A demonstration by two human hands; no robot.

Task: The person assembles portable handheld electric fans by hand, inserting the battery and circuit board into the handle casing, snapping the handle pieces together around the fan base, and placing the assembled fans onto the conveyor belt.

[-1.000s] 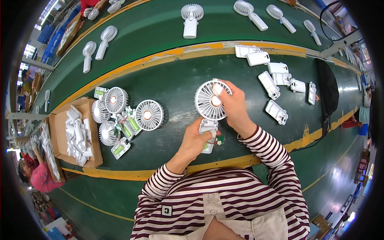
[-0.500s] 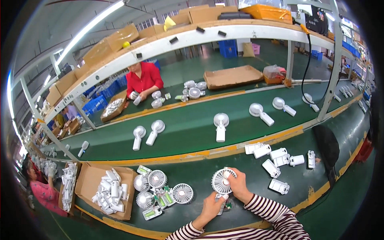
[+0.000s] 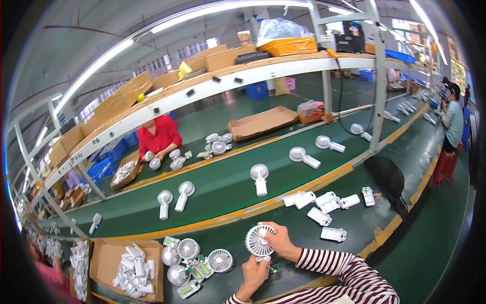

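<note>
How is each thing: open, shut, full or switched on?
Left grip: closed on held fan
Right grip: closed on it too
Green board: sticking out
Table fans: some handles open, batteries showing
Belt fans: handles look closed
White covers: lying loose
Box: open, holding white parts
Ceiling lights: on

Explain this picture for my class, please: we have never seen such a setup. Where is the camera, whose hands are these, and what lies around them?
There is no machine grip here: a person works bare-handed. A wide fisheye camera worn on that person's head takes the view, so straight edges look curved.

The left hand holds the lower part of a white fan, and the right hand holds its round head.

To the left on the dark green bench lie other fans, some with green cylinders exposed, and a cardboard box of white parts. White casings lie to the right. Beyond, more fans rest on a long green strip.
</note>
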